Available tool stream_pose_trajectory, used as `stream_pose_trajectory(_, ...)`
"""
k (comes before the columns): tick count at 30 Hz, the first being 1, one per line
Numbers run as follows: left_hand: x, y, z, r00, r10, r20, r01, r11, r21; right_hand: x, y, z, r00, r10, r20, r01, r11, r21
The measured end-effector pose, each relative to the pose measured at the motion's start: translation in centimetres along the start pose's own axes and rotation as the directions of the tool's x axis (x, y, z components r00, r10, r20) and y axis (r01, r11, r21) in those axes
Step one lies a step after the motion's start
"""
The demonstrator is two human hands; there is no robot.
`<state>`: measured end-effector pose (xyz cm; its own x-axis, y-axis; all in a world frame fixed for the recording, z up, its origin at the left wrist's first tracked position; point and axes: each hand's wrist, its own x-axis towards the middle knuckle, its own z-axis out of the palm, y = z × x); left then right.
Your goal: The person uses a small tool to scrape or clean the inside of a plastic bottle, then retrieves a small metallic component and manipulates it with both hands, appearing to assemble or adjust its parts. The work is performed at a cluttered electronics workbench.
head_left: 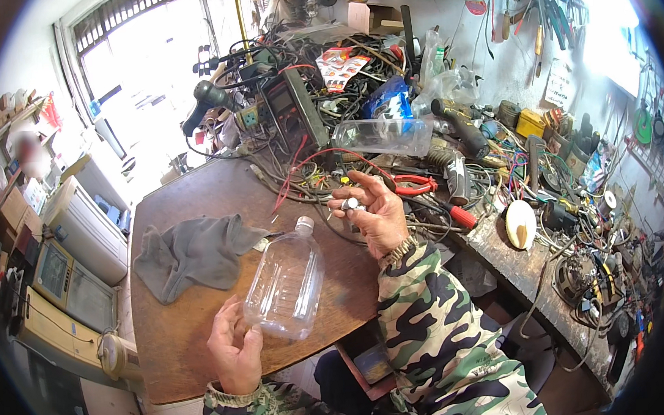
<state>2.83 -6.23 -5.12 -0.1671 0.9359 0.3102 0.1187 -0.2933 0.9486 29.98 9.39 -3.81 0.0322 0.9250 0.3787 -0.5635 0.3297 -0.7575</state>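
A clear plastic bottle point(285, 283) with a whitish cap point(304, 224) is over the brown tabletop, its neck pointing away from me. My left hand point(238, 346) grips the bottle's lower left corner, thumb at the base and fingers curled along the side. To the right of the cap, my right hand point(380, 218) is raised with its palm partly up. Between its thumb and fingers it pinches a small silver, round-ended piece point(352, 204), whose exact kind I cannot make out. A crumpled grey cloth point(194, 254) lies left of the bottle.
Behind the table point(166, 354) stand a multimeter point(284, 100) and a heap of cables. A clear plastic tray point(381, 137), red-handled pliers point(414, 185) and a red-handled tool point(462, 216) lie beyond my right hand. More wires and parts cover the right-hand bench point(494, 254).
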Motion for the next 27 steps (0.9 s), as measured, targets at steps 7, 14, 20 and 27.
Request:
stream_pose_trajectory(7, 0.1, -0.4, -0.1, 1.000, 0.005, 0.020, -0.004, 0.999, -0.042, 0.0, -0.3, -0.1, 0.999, 0.037, 0.016, -0.037, 0.999, -0.024)
stream_pose_trajectory(14, 0.0, 0.1, 0.1, 1.000, -0.009, 0.019, 0.009, 0.999, -0.035, 0.0, -0.2, -0.2, 0.997, 0.065, 0.037, -0.064, 0.997, -0.034)
stream_pose_trajectory(20, 0.2, 0.6, 0.4, 1.000, -0.017, 0.025, 0.018, 0.999, -0.042, 0.0, -0.3, -0.2, 0.996, 0.070, 0.054, -0.067, 0.997, -0.046)
stream_pose_trajectory(27, 0.1, 0.6, 0.5, 0.999, -0.009, 0.030, 0.011, 0.998, -0.057, -0.1, -0.2, -0.3, 0.995, 0.063, 0.072, -0.058, 0.996, -0.069)
